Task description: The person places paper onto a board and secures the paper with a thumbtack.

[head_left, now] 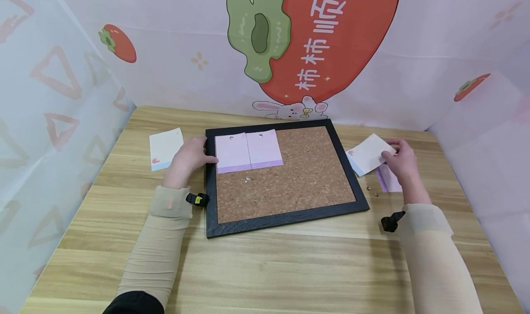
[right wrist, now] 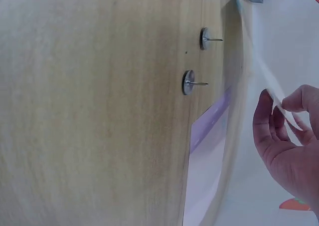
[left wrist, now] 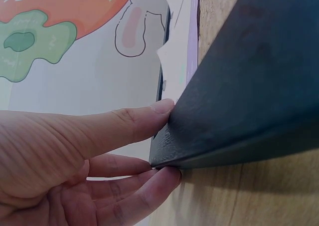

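Observation:
My left hand [head_left: 188, 159] grips the left side of a black-framed cork board [head_left: 298, 185], its thumb on top of the frame and its fingers at the outer edge. Pinned side by side at the board's upper left are two purple-edged note sheets [head_left: 233, 155]. My right hand [head_left: 403, 164] pinches a white note sheet [head_left: 368, 155] with a blue strip between thumb and fingers, by its right edge. This sheet is raised above the table in the right wrist view. Below it lies another purple note sheet [right wrist: 207, 186]. Two metal thumbtacks [right wrist: 189, 82] rest on their heads, points up.
Left of the board, partly behind my left hand, lies a white note sheet [head_left: 163, 146] with a blue strip. Small whitish bits [head_left: 247, 179] sit on the cork under the pinned sheets. A printed cloth backdrop [head_left: 186, 84] rises behind the wooden table [head_left: 290, 268].

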Available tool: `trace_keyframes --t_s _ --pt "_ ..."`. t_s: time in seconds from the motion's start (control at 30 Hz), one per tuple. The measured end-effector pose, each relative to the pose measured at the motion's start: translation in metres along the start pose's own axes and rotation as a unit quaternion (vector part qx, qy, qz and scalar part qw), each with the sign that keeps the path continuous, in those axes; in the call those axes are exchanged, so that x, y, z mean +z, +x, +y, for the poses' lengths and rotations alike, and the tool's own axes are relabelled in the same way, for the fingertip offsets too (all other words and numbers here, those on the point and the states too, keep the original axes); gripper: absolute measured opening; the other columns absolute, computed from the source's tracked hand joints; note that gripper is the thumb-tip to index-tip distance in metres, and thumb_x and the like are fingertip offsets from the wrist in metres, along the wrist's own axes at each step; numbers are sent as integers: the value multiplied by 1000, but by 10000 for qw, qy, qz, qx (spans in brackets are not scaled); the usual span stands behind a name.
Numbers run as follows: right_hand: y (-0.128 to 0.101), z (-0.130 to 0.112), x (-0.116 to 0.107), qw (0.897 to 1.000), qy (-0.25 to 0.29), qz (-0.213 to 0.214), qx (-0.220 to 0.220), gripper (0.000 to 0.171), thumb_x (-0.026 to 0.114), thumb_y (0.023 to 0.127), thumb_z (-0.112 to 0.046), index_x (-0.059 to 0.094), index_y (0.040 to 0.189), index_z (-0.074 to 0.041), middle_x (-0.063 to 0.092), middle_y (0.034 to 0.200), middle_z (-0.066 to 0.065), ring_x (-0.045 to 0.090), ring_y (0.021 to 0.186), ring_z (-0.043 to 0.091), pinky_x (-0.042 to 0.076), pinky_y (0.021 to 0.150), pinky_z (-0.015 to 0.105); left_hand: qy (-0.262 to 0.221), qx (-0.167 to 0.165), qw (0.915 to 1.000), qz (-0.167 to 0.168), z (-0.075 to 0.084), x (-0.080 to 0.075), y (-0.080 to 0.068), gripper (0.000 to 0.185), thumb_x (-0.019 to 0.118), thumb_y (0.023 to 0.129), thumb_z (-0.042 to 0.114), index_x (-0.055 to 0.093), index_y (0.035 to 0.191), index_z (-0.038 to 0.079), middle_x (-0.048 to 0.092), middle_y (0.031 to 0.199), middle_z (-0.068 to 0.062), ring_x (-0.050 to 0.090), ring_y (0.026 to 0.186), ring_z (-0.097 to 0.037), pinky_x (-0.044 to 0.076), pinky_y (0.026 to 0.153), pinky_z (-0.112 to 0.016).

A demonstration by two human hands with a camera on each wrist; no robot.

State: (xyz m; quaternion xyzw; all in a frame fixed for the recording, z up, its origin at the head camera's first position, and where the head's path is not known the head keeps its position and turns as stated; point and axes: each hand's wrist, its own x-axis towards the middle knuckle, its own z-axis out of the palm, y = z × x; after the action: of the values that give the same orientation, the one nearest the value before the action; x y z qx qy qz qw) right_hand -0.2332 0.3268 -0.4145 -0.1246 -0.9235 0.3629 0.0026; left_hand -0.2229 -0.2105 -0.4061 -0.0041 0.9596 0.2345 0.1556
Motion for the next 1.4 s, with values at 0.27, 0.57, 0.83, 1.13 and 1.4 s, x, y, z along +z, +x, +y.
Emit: trace_keyframes --t_s 0.27,0.57,0.83,1.13,1.4 --pt "2 -5 -2 9953 900 293 196 47 57 96 -7 49 140 6 56 94 -1 54 71 -12 56 72 12 -8 -21 10000 9 -1 0 1 81 72 91 26 31 150 -13 42 148 -35 46 135 -47 40 112 -57" --pt "4 -15 -11 9717 1908 1290 525 14 62 94 -9 60 92 -23 57 76 -21 56 70 -6 51 65 6 -23 -61 10000 -10 0 -1 -1 81 72 91 26 31 150 -12 40 150 -35 44 137 -47 39 113 -57" --pt "4 -20 -16 9692 1929 1436 541 10 65 95 -14 67 97 -23 58 74 -26 55 73 -7 47 63 5 -5 -37 10000 0 0 -1 -1 80 72 91 25 31 149 -12 40 150 -35 44 137 -47 39 113 -57" --pt "2 -27 -17 9782 1635 1166 518 13 66 96 -23 67 109 -21 61 86 -22 55 81 -4 48 69 6 -13 -29 10000 13 0 -1 -2 80 72 91 24 31 150 -12 39 150 -35 44 137 -47 39 113 -57" --pt "-2 -40 -12 9863 1395 809 357 16 65 97 -27 65 111 -21 55 86 -25 54 86 -4 47 72 5 -5 -36 10000 -11 0 -1 -1 81 72 91 25 31 150 -12 40 150 -35 44 137 -47 39 113 -57"
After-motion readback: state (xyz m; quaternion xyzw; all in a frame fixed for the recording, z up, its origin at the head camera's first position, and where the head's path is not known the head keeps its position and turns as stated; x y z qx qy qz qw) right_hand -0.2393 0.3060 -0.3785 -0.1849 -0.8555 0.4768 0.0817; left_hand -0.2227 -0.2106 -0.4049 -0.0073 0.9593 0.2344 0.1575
